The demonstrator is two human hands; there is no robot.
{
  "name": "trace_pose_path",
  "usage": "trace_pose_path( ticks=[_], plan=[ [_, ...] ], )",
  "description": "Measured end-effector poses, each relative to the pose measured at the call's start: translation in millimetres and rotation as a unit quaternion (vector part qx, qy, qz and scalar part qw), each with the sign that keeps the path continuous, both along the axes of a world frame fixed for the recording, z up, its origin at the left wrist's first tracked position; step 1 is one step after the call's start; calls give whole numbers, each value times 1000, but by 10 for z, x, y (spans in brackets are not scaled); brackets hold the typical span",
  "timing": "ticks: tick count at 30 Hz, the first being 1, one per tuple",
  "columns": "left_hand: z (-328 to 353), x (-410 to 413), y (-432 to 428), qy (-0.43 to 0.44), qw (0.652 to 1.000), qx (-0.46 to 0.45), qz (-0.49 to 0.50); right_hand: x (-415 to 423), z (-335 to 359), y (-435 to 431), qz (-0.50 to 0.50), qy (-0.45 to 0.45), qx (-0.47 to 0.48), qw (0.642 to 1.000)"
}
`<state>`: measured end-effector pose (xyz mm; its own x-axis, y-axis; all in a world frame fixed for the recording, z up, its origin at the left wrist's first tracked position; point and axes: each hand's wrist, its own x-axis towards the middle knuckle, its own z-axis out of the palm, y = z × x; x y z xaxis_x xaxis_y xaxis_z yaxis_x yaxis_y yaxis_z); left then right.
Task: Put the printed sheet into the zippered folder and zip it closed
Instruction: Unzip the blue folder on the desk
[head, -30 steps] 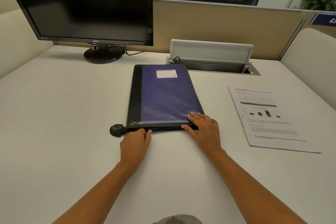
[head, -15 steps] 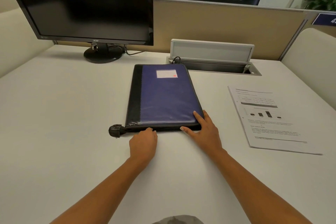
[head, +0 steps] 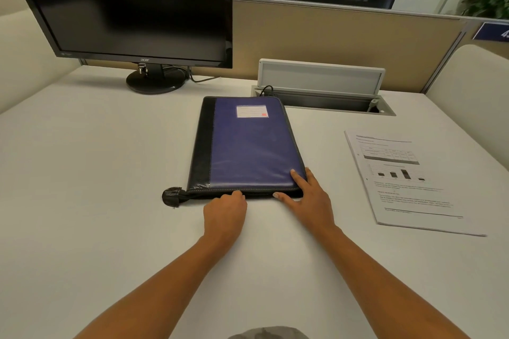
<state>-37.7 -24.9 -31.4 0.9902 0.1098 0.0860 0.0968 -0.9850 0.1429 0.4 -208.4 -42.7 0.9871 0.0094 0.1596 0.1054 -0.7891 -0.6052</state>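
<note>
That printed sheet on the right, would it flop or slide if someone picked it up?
The printed sheet looks like thin paper lying flat, so it would probably droop if lifted by one edge. On the smooth white desk it likely slides easily. Its flat edges may be awkward to pinch.

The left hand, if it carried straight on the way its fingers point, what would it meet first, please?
The left hand already touches the near edge of the zippered folder, so the folder comes first. Beyond it, probably the open cable box.
</note>
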Motion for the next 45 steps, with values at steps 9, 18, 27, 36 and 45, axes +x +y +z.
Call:
trace_pose_path(
  ticks=[9,18,27,36,45],
  plan=[
    [28,-106,303,-35,997,-33,56,-22,34,7,-5,-3,-26,1000],
    [27,-259,730,-63,993,-25,93,-28,44,10,-9,-3,-36,999],
    [62,-445,1085,-50,987,-27,150,-14,31,10,-14,-11,-45,999],
    [108,-432,1086,-36,984,-63,163,-11,24,2,-10,-9,-36,999],
    [127,-433,1124,-77,961,-131,230,-6,31,-28,6,-16,23,1000]
  ],
)
